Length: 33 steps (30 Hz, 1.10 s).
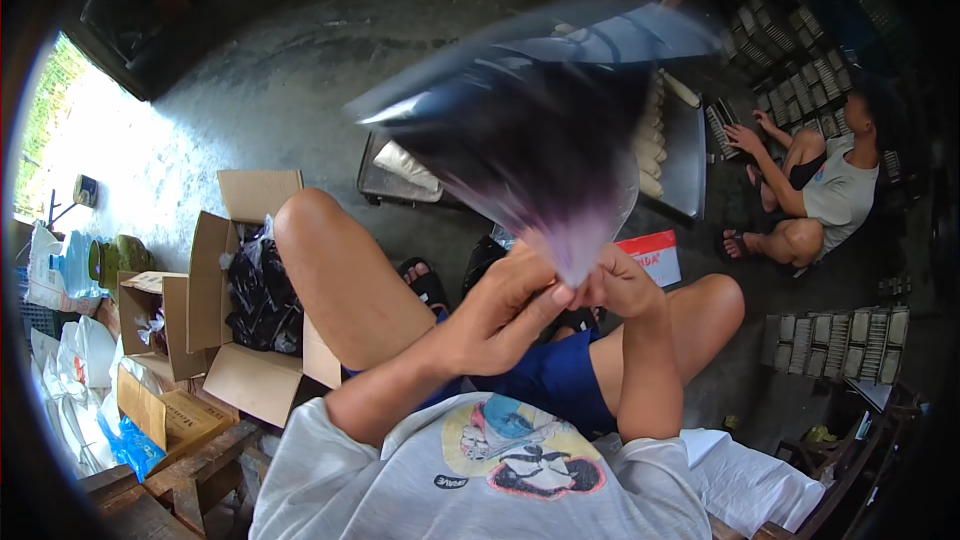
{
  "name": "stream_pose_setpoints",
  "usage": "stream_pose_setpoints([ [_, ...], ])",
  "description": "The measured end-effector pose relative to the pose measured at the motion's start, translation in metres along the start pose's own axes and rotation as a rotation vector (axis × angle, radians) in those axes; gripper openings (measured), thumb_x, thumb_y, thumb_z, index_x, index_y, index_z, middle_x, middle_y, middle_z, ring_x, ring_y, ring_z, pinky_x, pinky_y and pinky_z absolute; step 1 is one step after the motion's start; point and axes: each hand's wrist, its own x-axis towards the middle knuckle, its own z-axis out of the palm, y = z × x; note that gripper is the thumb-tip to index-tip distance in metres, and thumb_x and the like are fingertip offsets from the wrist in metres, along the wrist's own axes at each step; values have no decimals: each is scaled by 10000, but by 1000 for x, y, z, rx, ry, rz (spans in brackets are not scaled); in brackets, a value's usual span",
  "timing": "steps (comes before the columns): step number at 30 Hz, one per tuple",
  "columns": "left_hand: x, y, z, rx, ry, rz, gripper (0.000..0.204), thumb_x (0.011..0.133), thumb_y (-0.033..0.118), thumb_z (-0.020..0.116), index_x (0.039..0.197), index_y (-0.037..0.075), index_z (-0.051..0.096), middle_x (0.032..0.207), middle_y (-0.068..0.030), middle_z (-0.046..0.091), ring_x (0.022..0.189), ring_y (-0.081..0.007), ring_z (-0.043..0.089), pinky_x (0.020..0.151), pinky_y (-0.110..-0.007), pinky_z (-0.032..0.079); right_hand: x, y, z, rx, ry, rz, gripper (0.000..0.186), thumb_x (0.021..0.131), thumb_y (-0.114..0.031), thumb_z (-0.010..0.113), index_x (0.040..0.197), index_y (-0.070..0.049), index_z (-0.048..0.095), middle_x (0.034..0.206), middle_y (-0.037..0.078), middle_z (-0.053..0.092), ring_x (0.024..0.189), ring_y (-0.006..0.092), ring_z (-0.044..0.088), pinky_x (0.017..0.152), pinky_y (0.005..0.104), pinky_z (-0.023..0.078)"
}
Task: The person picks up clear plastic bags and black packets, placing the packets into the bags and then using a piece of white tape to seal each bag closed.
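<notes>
A clear plastic bag with dark purple inside [530, 130] is raised in front of me, smeared by motion, its narrow end pinched between both hands. My left hand [510, 310] grips that end from the left, thumb extended along it. My right hand [620, 280] holds it from the right, close against the left. Behind the bag, metal trays with pale rolls [650, 160] and a white bundle [405, 165] lie on the floor, partly hidden by it. A red-and-white packet [650, 260] is just beyond my right hand.
Open cardboard boxes [250, 380], one with black plastic bundles [260, 290], stand left. A co-worker [835, 200] squats right beside metal molds [835, 345]. White sacks [740, 480] lie near my right side, wooden slats [205, 490] at lower left. Grey concrete floor [280, 60] lies ahead.
</notes>
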Motion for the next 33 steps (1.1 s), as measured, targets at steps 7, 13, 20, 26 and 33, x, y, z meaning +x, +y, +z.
stream_pose_setpoints([
  [7,7,0,-7,971,-425,226,118,763,118,653,852,82,585,1148,-77,500,1323,-343,371,1112,-653,207,16,-50,-43,-352,-265,189,269,1005,-219,515,959,20,630,849,75,624,796,154,585,731,292,457],
  [13,18,12,4,1274,-253,457,150,699,103,635,830,145,576,1033,-30,530,1238,-243,487,1133,-644,218,55,-73,-17,-673,22,-263,120,905,-1,558,983,41,639,881,109,592,815,192,595,738,299,467],
  [20,24,36,-14,1363,-102,337,186,726,120,636,903,158,595,869,-16,514,912,-197,550,884,-439,377,100,-69,13,-363,40,-75,127,846,-47,661,940,38,671,828,36,642,752,75,575,658,240,467],
  [26,19,47,-8,1011,121,125,228,816,40,687,1022,42,589,900,-82,585,882,-253,558,810,-372,424,77,-74,19,-179,227,134,159,858,-139,725,889,16,701,724,26,664,626,42,553,555,214,441],
  [33,23,23,-17,563,401,20,138,925,-30,551,1059,-27,517,918,-130,620,793,-208,623,726,-293,488,67,-78,54,-488,617,-348,91,804,4,725,891,18,704,799,63,641,664,126,605,570,248,479],
])
